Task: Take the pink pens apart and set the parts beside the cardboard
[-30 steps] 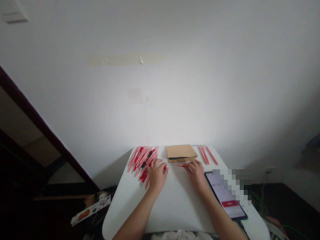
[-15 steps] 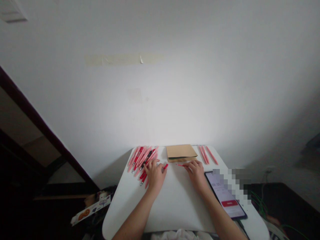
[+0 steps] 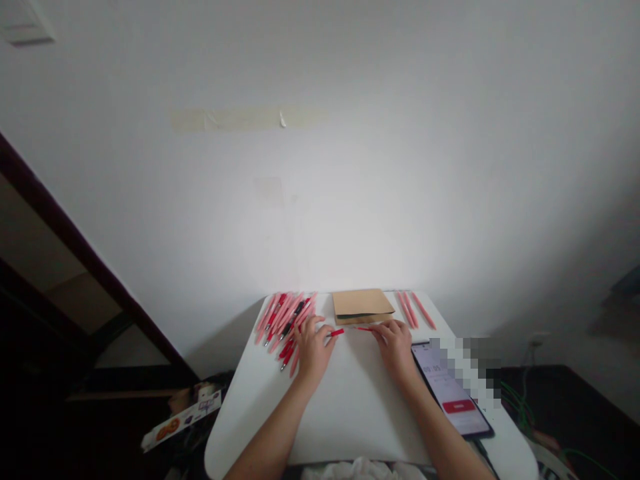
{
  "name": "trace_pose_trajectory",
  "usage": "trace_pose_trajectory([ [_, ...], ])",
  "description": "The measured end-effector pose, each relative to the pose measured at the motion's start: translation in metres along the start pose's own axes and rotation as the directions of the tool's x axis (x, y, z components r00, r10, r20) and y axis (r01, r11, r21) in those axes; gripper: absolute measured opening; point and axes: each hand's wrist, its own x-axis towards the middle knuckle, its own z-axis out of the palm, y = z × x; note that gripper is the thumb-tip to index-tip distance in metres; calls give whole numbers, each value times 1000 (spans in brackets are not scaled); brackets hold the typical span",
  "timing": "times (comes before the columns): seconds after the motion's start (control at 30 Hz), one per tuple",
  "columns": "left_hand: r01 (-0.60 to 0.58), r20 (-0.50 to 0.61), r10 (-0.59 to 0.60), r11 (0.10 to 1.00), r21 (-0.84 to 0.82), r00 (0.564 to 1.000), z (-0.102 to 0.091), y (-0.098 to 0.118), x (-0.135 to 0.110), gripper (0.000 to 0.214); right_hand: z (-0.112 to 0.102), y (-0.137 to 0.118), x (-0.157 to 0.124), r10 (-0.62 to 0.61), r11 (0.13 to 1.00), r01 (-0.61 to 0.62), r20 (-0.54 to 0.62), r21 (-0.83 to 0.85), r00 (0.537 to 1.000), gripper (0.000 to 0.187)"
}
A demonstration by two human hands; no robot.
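My left hand (image 3: 313, 348) rests on the white table (image 3: 350, 413) with its fingers pinched round a short red pen part (image 3: 337, 332). My right hand (image 3: 395, 344) is closed on a thin red pen refill (image 3: 364, 329) that points left toward that part. The two pieces nearly meet in front of a brown cardboard box (image 3: 361, 305). A heap of several red and pink pens (image 3: 285, 317) lies just left of my left hand.
Three pink pens (image 3: 414, 310) lie in a row right of the box. A phone (image 3: 453, 393) with a lit screen and a cable sits at the table's right edge. A white wall stands right behind the table. A printed packet (image 3: 181, 420) lies below left.
The left hand has lifted the red pen part off the heap and carried it right toward the refill. The right hand has shifted only slightly.
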Motion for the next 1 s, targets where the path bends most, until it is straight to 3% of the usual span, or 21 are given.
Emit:
trace_pose_trajectory([
  [0.23,-9,-19,9,1000,-12,1000,0,-1,0,14,-2,-3,-1,28,999,-28,10,-30,1000,24],
  [0.5,-11,-26,11,1000,-20,1000,-2,2,1,13,1,1,-1,-18,1000,19,19,-22,1000,21],
  [1.0,-29,2,29,998,-52,1000,-1,3,0,14,-7,-13,0,-42,999,42,61,3,997,19],
])
